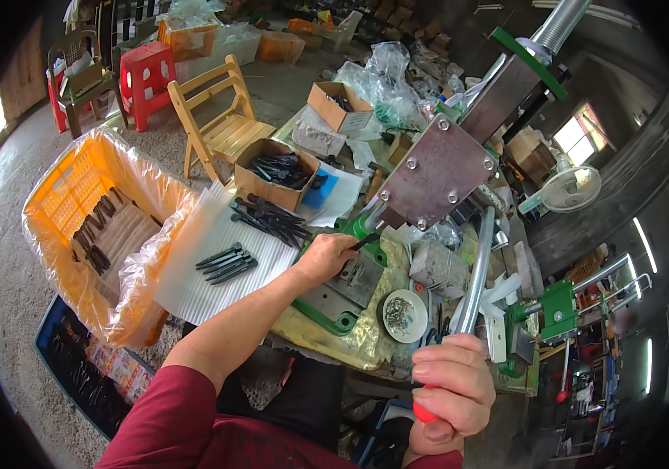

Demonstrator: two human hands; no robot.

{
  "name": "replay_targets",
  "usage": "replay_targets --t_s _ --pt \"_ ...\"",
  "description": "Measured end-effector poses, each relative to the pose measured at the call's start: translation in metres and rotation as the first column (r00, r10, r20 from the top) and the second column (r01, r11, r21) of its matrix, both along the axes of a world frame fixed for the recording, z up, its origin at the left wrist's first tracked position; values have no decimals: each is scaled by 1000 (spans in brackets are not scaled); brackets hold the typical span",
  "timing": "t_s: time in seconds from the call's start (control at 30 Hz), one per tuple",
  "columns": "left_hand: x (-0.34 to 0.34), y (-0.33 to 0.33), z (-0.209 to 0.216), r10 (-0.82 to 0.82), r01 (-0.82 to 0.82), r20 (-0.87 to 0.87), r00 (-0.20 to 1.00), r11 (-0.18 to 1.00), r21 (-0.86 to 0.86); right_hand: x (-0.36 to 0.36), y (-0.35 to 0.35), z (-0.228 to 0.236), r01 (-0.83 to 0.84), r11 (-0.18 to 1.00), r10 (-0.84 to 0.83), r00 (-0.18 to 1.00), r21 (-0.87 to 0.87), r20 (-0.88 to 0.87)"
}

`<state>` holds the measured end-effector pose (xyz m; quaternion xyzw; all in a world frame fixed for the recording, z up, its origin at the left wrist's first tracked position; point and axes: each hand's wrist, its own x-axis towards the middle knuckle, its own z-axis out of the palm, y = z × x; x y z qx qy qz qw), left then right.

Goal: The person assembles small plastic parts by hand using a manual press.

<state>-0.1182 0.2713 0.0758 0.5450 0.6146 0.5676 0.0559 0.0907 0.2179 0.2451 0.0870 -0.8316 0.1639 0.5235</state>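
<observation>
My left hand [325, 256] is closed on a slender black part [367, 241], whose kind I cannot make out. It holds the part over the green base [325, 316] of a bench press, beneath a bolted metal plate [438, 172]. My right hand [453, 391] wraps round the lower end of the press's steel lever [477, 273], where a red knob [425, 408] shows under the fingers. Left of the base, on a white foam sheet [182, 285], lie a short row of black pointed parts [227, 264] and a looser heap [272, 221].
A round bowl [423, 322] of small metal pieces sits right of the base. Behind stands a cardboard box [266, 190] of black parts. At left is a plastic-lined orange crate [65, 187]. A wooden chair [229, 129], a fan [573, 187] and a second green press [559, 309] stand around.
</observation>
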Motion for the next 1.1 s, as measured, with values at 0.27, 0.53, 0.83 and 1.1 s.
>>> replay_targets --t_s 0.27,0.53,0.83,1.1 --pt "-2 2 -3 -1 1 11 1000 1000 13 4 3 7 -41 999 34 984 36 173" --pt "-1 -3 -1 -10 13 71 997 999 -41 -8 -16 21 76 984 -61 993 -159 100" --pt "2 6 -5 1 0 -24 1000 997 81 -8 43 -94 96 943 -191 940 319 281" --pt "-2 -1 -7 17 -17 3 1000 1000 23 -9 32 -77 31 960 -112 954 280 278"
